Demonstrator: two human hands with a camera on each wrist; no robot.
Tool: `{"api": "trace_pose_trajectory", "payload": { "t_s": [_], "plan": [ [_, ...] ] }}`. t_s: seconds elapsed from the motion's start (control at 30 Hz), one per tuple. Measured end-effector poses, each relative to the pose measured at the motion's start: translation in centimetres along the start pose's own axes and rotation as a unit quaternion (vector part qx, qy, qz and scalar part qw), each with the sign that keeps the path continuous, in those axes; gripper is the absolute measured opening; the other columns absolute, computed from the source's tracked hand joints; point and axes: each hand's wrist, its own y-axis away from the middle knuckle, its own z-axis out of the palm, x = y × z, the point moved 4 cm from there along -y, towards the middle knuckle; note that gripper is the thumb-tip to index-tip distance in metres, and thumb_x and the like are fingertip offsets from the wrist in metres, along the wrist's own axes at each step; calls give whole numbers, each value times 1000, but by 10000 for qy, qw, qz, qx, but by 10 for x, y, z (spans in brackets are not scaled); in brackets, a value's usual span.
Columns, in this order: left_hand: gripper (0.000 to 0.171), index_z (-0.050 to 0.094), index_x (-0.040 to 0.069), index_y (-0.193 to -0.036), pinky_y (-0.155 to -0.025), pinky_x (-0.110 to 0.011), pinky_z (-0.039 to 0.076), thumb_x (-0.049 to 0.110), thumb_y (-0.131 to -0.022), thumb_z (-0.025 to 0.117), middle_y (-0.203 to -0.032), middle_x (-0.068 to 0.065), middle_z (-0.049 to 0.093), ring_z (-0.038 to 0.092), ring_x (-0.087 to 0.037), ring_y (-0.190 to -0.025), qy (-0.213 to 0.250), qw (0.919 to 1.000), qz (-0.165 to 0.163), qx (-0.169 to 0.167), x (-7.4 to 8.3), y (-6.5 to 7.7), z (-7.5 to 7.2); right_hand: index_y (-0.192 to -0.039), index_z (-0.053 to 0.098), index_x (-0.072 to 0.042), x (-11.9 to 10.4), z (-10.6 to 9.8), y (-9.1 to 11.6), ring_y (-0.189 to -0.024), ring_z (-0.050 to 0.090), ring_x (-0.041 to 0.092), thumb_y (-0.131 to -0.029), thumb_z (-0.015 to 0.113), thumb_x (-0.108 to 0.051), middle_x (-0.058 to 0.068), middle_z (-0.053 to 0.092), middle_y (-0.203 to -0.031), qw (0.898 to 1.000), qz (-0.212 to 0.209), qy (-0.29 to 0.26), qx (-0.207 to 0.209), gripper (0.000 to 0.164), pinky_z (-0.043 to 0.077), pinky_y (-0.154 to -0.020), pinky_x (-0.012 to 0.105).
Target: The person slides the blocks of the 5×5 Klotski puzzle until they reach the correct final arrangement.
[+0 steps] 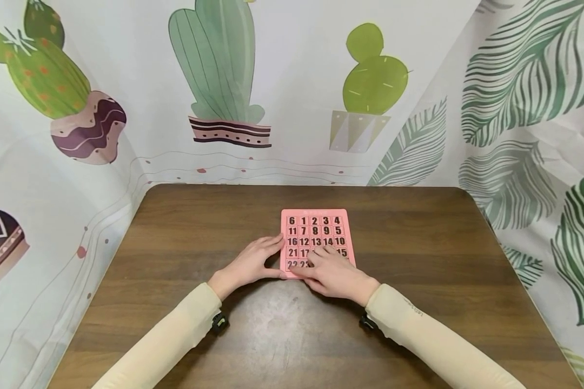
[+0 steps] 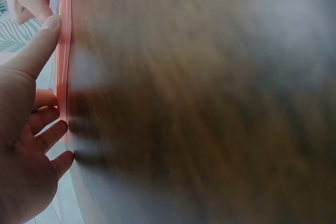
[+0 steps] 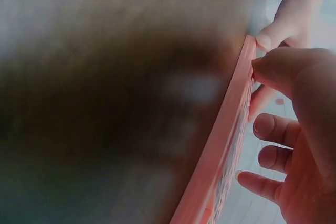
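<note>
A pink sliding number puzzle [image 1: 314,213] lies flat on the brown table, its tiles bearing black numbers. My left hand [image 1: 250,262] holds its left side, thumb at the near left corner and fingers along the left edge. Over the lower right tiles reaches my right hand [image 1: 333,273], its index fingertip on the tile marked 22 in the bottom row. This hand hides part of the two lowest rows. In the right wrist view the right thumb [image 3: 281,69] is at the puzzle's near edge, with the other fingers extended over the tile face.
The wooden table [image 1: 199,216] spreads out around the puzzle, with rounded far corners. Behind it hangs a white cloth [image 1: 297,97] printed with cacti and leaves. A small dark device [image 1: 219,322] is strapped under each wrist.
</note>
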Motion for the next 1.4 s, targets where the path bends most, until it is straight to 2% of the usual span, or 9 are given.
{"api": "trace_pose_trajectory", "payload": {
  "t_s": [0.17,0.33,0.63,0.87,1.07,1.2,1.4],
  "plan": [
    [95,44,0,-157,-121,-59,30,50,-86,82,-165,-16,38,38,-39,-150,37,10000,-35,19,0,0,-1,-144,64,-36,0,2,3,-106,57,26,-103,62,-32,3,63,-106,10000,87,-21,-19,42,49,-97,52],
    [95,44,1,-156,-121,-58,31,51,-86,83,-165,-16,37,38,-39,-149,-7,10000,-23,23,0,-1,-1,-143,65,-34,3,0,10,-109,57,27,-103,62,-29,3,63,-106,9996,162,-220,60,41,48,-102,54],
    [96,44,2,-157,-122,-56,30,52,-85,83,-166,-14,36,38,-38,-150,-53,10000,-32,30,-3,-2,0,-142,67,-32,10,-4,26,-104,56,26,-101,65,-28,2,63,-99,9994,253,-177,184,41,46,-97,48],
    [95,45,2,-157,-123,-56,29,53,-85,82,-166,-15,35,38,-39,-150,-96,9999,-65,-16,-4,-2,2,-138,70,-30,13,-2,32,-96,55,25,-98,67,-25,1,58,-92,9990,128,-77,413,41,45,-91,44],
    [94,45,2,-156,-124,-56,28,52,-85,83,-166,-15,35,37,-39,-151,-67,10000,-57,-21,-3,-2,3,-132,74,-22,19,-3,21,-101,57,28,-101,67,-25,5,64,-105,9957,203,-454,780,32,48,-92,47],
    [94,46,2,-156,-123,-56,28,51,-85,83,-166,-15,36,37,-38,-151,-45,10000,-60,-5,-4,-1,4,-132,73,-18,26,-5,8,-108,58,29,-101,65,-22,6,67,-114,9940,429,-555,835,33,49,-96,50],
    [94,46,1,-156,-123,-56,29,51,-85,83,-166,-15,37,38,-38,-150,-31,10000,-44,9,-3,-1,3,-131,74,-16,35,-3,-12,-98,55,28,-100,66,-21,6,62,-103,9929,730,-556,763,33,49,-91,47]
  ]
}}
